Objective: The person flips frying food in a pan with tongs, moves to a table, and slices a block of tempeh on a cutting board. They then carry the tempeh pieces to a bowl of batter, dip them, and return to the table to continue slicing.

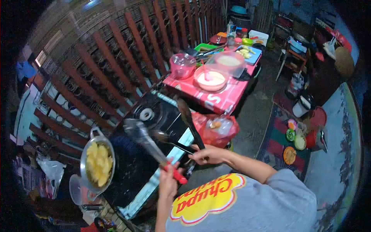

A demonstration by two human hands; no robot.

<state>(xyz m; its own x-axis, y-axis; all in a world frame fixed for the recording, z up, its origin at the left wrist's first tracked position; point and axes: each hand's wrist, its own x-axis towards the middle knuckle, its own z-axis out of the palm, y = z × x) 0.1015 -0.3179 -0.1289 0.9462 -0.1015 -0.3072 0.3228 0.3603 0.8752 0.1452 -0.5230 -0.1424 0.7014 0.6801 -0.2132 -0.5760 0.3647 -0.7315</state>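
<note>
My left hand (168, 181) is wrapped round the red handle of metal tongs (154, 149), whose blurred far end lies over the black stove (127, 166). In my right hand (208, 154) are dark-handled utensils (189, 120), one reaching up over the stove's edge and another, a blurred spatula (160, 136), pointing left. Left of both hands, a metal pan (113, 166) holds yellow pieces (99, 162) frying in oil. The stove's bare burner (146, 114) shows beyond the tongs.
A table with a red cloth (216, 98) carries a pink bowl of batter (210, 79), a pink basket (182, 65) and a blue tray (251, 56). A red plastic bag (220, 135) hangs near my right hand. A slatted fence (116, 46) runs behind; a mat (280, 135) lies right.
</note>
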